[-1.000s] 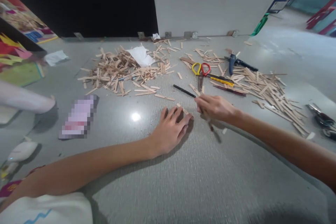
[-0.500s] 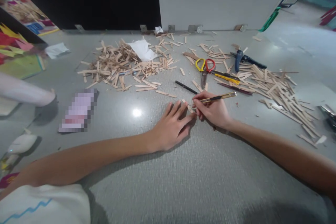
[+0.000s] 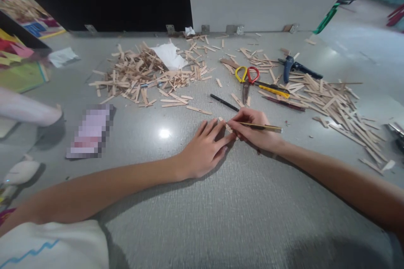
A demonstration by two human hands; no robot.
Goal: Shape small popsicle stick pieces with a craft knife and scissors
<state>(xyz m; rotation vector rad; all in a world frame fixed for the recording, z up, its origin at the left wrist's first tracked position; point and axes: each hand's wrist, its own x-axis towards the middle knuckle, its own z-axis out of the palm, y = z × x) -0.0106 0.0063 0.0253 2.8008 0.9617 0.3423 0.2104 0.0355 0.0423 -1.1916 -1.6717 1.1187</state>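
Note:
My right hand (image 3: 255, 131) is closed round a gold and black pen (image 3: 265, 127), its tip down near a small wooden stick piece (image 3: 224, 123) on the grey table (image 3: 233, 214). Fingers spread, my left hand (image 3: 205, 149) lies on the table and its fingertips press beside that piece, partly covering it. A dark slim pen (image 3: 224, 102) lies just beyond my right hand. Scissors with yellow and red handles (image 3: 247, 80) rest behind it, close to a yellow cutter (image 3: 274, 89).
A heap of wooden sticks (image 3: 135, 73) with white paper (image 3: 170, 55) lies at the back left, more sticks (image 3: 344, 113) at the right. Blue pliers-like tool (image 3: 288, 68) sits at the back right. A blurred-out phone-like object (image 3: 91, 131) and a person's forearm (image 3: 28, 107) are at the left.
The pen in my right hand has tilted lower, its back end dropping toward the wrist. My left hand stays nearly in place. The view has shifted slightly.

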